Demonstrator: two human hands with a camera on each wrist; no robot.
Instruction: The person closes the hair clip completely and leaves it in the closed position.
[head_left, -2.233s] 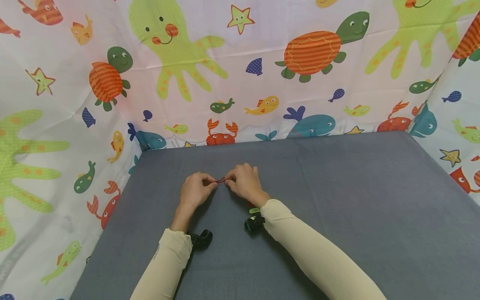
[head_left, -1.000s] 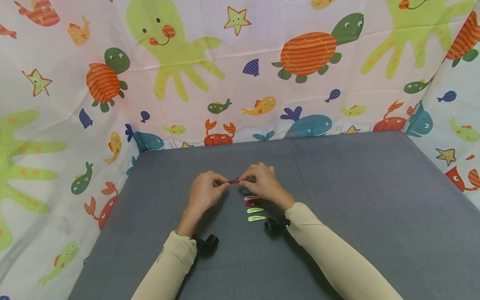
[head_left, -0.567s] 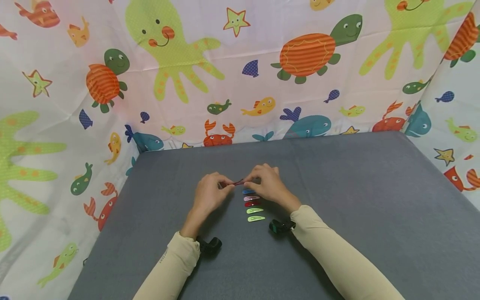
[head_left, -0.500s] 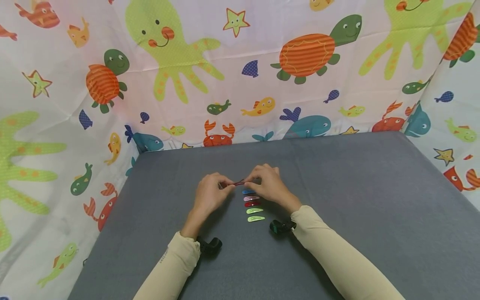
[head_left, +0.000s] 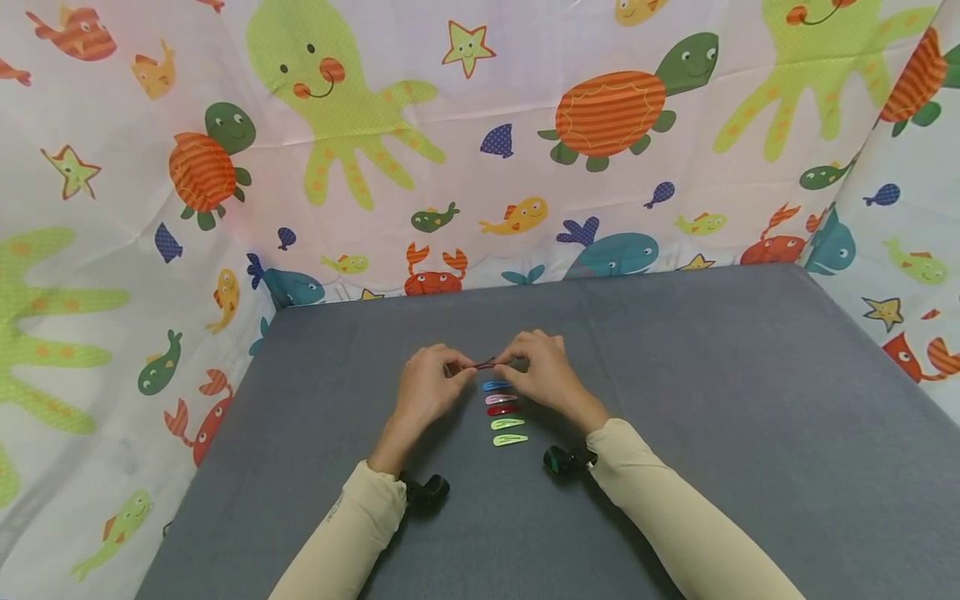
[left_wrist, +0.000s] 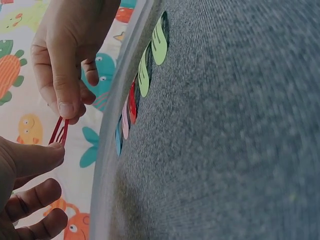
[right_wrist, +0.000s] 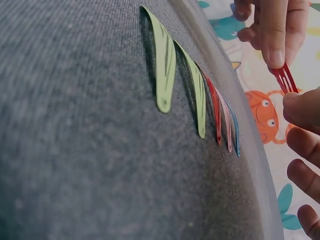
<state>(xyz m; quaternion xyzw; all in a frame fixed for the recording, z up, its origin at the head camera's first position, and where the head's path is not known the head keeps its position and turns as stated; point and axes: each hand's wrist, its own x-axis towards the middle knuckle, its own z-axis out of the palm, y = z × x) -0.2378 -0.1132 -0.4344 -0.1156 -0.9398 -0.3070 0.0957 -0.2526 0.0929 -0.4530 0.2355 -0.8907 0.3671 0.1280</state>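
Observation:
Both hands hold one dark red snap hair clip [head_left: 483, 365] just above the grey table [head_left: 712, 392]. My left hand [head_left: 427, 392] pinches its left end and my right hand [head_left: 542, 377] pinches its right end. The left wrist view shows the red clip [left_wrist: 59, 132] between thumb and fingertip; the right wrist view shows the same red clip [right_wrist: 285, 79]. Below the hands lies a row of clips: blue [head_left: 495, 386], pink [head_left: 500, 399], red [head_left: 503, 410] and two light green [head_left: 510, 432].
A sea-animal print cloth [head_left: 480, 142] walls the table at the back and both sides. Wrist cameras [head_left: 427, 492] [head_left: 562, 461] sit under the cream sleeves. The row of clips [right_wrist: 200, 100] lies close to the right wrist.
Both hands, still holding the red clip, have drifted a little to the right, which uncovered the row of clips on the table. The grip looks the same.

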